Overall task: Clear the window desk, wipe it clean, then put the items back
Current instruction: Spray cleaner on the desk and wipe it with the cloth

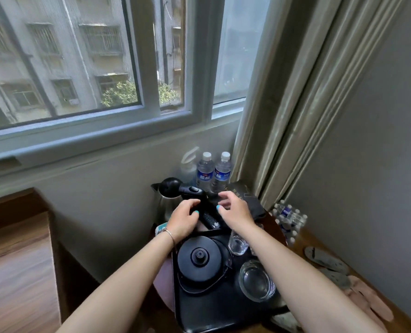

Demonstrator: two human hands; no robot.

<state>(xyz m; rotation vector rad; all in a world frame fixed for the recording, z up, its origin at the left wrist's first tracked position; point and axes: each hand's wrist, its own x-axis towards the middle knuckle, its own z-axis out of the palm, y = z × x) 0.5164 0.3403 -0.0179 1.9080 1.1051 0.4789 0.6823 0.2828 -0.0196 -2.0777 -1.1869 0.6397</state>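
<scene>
Both hands out over the far end of a small worktop (275,224) under the window (103,68). Left hand (184,218) with fingers curled down around the black handle of a steel kettle (173,195), grip closed on that handle; a bracelet (169,233) on the wrist. Right hand (233,207) just beside it, fingers loosely bent above a black remote control (210,221), touching or apart not clear, so grip state cannot be told. Behind the hands, against the wall, two upright water bottles (213,173) with white caps, and a clear jug (187,164) with a white handle to their left. A dark bag (247,198) with gold lettering beside the bottles, partly under the right hand. Nearer, a black tray (199,308) carrying a round black kettle base (201,257) with its cord looped around it, a small glass (238,243) upright beside the base, and a wider glass (256,280) closer in. Off the right edge of the worktop, a shrink-wrapped pack of bottles (289,219) on the floor by the curtain (283,104), with grey slippers (327,260) and pink slippers (367,301) along the wall.
</scene>
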